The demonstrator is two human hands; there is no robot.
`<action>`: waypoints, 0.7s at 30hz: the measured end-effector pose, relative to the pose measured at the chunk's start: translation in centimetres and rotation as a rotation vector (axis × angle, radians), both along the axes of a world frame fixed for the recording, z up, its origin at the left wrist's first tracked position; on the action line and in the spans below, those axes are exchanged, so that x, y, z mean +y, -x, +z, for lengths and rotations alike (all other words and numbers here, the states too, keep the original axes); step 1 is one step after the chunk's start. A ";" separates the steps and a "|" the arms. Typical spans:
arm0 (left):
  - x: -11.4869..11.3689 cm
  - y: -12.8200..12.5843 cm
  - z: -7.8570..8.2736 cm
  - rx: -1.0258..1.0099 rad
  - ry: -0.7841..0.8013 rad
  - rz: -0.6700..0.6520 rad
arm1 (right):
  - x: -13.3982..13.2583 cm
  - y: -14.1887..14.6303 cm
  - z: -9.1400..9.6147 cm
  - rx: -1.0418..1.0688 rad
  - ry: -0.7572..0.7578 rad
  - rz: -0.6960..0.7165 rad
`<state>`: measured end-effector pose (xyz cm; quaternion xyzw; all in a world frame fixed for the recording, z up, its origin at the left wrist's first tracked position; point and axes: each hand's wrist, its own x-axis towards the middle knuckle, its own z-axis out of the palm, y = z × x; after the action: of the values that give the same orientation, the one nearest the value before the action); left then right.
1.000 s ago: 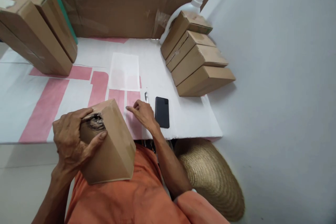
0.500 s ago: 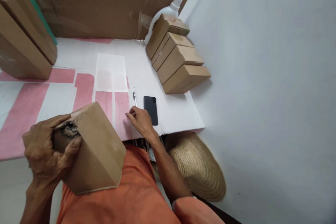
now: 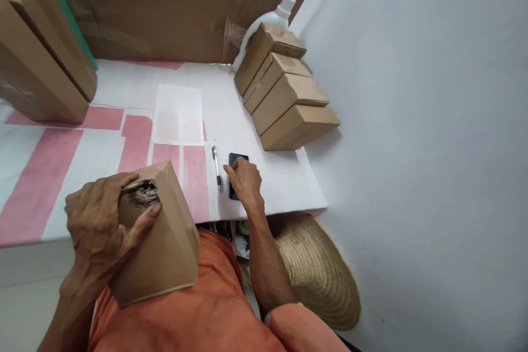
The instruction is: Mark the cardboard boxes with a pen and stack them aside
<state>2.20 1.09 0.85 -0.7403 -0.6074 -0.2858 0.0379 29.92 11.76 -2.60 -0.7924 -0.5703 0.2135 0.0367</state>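
L hand [image 3: 101, 225] clamps brown cardboard box [image 3: 160, 242]; R hand [image 3: 244, 181] palm-down on black flat phone [image 3: 238, 158], grip unclear; white pen [image 3: 216, 168] beside.

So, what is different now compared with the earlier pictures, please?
The right hand moved to the right, from the cloth beside the pen onto the black phone, and now covers most of it; whether it grips it is unclear. Unchanged: the left hand still clasps the cardboard box at the table edge, and the pen, the stacked boxes and the straw hat lie as before.
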 end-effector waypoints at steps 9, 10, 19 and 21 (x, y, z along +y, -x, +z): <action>0.7 -1.2 0.1 0.023 0.051 0.020 | -2.7 -2.9 -2.2 0.001 0.046 -0.149; 0.8 -1.5 0.1 0.030 0.062 0.024 | -2.8 -3.4 -2.6 0.076 0.016 -0.189; 1.0 -2.2 0.0 0.119 0.056 0.060 | -3.0 -4.0 -5.0 0.765 -0.153 -0.288; 1.0 -2.2 -0.1 0.124 0.060 0.066 | -3.7 -3.6 -4.0 0.939 -0.171 -0.292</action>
<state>4.39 2.09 0.80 -0.7371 -0.6361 -0.2194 0.0626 33.53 8.09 -6.58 -0.6763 -0.3909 0.4923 0.3840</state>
